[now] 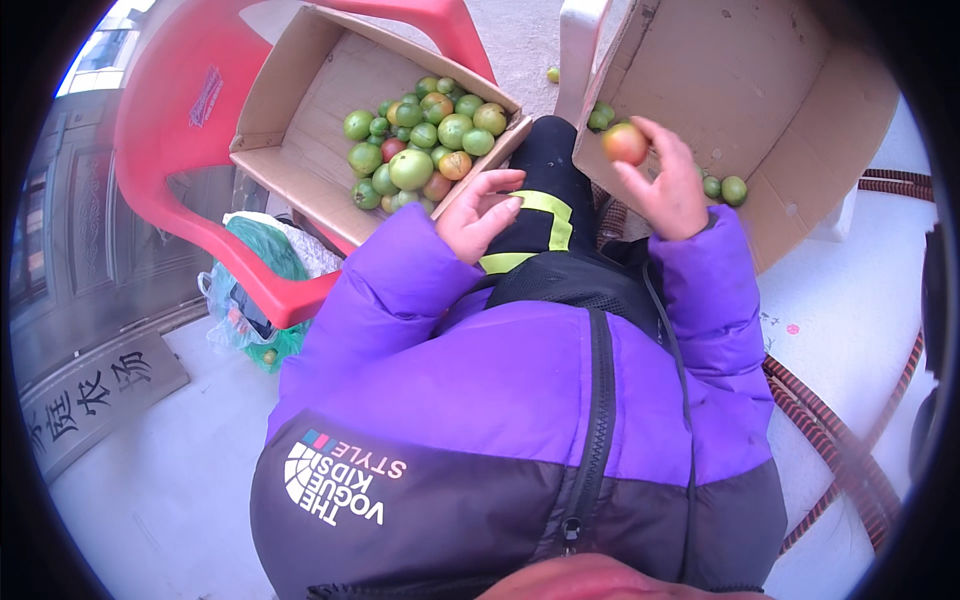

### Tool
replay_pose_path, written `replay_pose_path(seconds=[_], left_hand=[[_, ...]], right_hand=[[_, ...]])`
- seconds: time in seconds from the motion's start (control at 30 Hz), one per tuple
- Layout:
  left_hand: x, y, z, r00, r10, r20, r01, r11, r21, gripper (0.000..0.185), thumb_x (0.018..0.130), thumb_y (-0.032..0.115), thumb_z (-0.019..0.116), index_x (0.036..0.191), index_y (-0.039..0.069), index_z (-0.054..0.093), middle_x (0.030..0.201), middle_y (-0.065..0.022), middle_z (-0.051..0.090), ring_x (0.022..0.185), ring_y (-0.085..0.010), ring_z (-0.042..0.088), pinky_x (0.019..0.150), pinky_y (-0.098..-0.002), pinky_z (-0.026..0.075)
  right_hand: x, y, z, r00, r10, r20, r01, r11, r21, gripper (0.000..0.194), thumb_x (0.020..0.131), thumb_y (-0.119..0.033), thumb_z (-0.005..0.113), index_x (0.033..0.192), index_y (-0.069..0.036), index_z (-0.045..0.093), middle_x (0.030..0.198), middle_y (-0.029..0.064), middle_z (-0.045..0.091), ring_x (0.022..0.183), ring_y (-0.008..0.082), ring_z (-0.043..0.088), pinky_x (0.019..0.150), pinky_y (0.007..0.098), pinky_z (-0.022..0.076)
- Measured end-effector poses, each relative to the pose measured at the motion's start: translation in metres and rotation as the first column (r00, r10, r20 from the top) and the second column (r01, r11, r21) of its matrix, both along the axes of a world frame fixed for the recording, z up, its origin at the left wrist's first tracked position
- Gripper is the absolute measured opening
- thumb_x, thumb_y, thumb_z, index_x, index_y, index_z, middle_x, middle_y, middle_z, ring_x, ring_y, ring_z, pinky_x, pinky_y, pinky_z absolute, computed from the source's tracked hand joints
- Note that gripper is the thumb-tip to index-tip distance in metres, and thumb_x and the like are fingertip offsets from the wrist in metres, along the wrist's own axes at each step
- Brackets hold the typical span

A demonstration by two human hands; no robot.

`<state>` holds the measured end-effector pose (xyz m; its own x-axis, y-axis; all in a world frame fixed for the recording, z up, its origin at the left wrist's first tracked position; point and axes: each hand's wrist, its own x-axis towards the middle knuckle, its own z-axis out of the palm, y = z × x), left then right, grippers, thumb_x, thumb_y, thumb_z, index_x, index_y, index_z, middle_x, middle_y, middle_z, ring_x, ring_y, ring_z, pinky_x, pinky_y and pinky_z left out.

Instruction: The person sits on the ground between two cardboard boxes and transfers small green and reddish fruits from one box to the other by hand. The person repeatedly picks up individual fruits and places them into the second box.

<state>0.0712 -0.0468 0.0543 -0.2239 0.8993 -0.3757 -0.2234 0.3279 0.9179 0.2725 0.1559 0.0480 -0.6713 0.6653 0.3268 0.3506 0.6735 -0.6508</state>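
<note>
My right hand [670, 187] grips a red-and-yellow tomato [625, 144] between thumb and fingers, over the near left edge of a cardboard box [697, 75] on the right. A few green tomatoes [734, 190] lie in that box, partly behind the hand. My left hand [480, 217] is empty, thumb and fingers apart, just above my thigh and beside the near corner of another cardboard box [300, 112]. Inside this left box many tomatoes [410, 169], mostly green with a few reddish ones, are heaped toward its right side.
The left box rests on a red plastic chair [154, 112]; a white plastic chair [581, 45] stands under the right one. Plastic bags [270, 262] lie at the left. Striped hoses [825, 442] run across the floor at right. One small tomato [553, 74] lies beyond the boxes.
</note>
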Motion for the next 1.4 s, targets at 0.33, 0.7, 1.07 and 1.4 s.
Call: replay_pose_path(seconds=[0.33, 0.7, 1.07, 1.4], left_hand=[[-0.055, -0.027, 0.006, 0.948, 0.228, 0.222, -0.239, 0.971, 0.027, 0.05, 0.093, 0.027, 0.062, 0.138, 0.012, 0.046, 0.125, -0.008, 0.055, 0.107, -0.0189, 0.06, 0.077, -0.0299, 0.054], [-0.131, -0.092, -0.053, 0.323, -0.152, -0.934, -0.217, 0.949, -0.23, 0.052, 0.077, 0.018, 0.075, 0.123, 0.004, 0.057, 0.122, -0.0225, 0.054, 0.11, -0.0376, 0.056, 0.097, -0.0428, 0.046], [-0.096, -0.046, -0.038, 0.363, 0.038, -0.931, -0.026, 0.999, 0.031, 0.044, 0.083, 0.015, 0.072, 0.123, 0.004, 0.057, 0.123, -0.0202, 0.055, 0.119, -0.0352, 0.051, 0.102, -0.0406, 0.041], [-0.048, -0.019, -0.02, 0.696, 0.085, -0.713, -0.024, 0.995, 0.095, 0.045, 0.086, 0.012, 0.069, 0.128, 0.003, 0.054, 0.125, -0.0173, 0.053, 0.115, -0.0286, 0.055, 0.102, -0.0377, 0.042]], right_hand=[[-0.027, -0.054, 0.024, 0.94, 0.337, -0.048, -0.34, 0.926, -0.166, 0.043, 0.084, -0.017, 0.068, 0.124, -0.005, 0.059, 0.117, 0.0153, 0.062, 0.111, 0.0316, 0.057, 0.096, 0.0394, 0.0449], [0.014, -0.016, -0.017, 0.998, 0.024, -0.063, -0.045, 0.932, -0.36, 0.034, 0.089, -0.015, 0.065, 0.121, -0.003, 0.061, 0.115, 0.0141, 0.063, 0.104, 0.0262, 0.062, 0.09, 0.035, 0.0493], [0.055, 0.112, -0.086, 0.591, -0.211, 0.779, 0.294, 0.955, 0.036, 0.035, 0.085, -0.018, 0.062, 0.119, -0.008, 0.063, 0.117, 0.0165, 0.064, 0.112, 0.0323, 0.061, 0.095, 0.0431, 0.0478], [0.036, 0.097, -0.075, 0.664, -0.208, 0.718, 0.257, 0.966, 0.043, 0.04, 0.082, -0.017, 0.065, 0.12, -0.007, 0.056, 0.118, 0.0166, 0.063, 0.107, 0.0339, 0.062, 0.09, 0.0423, 0.0501]])
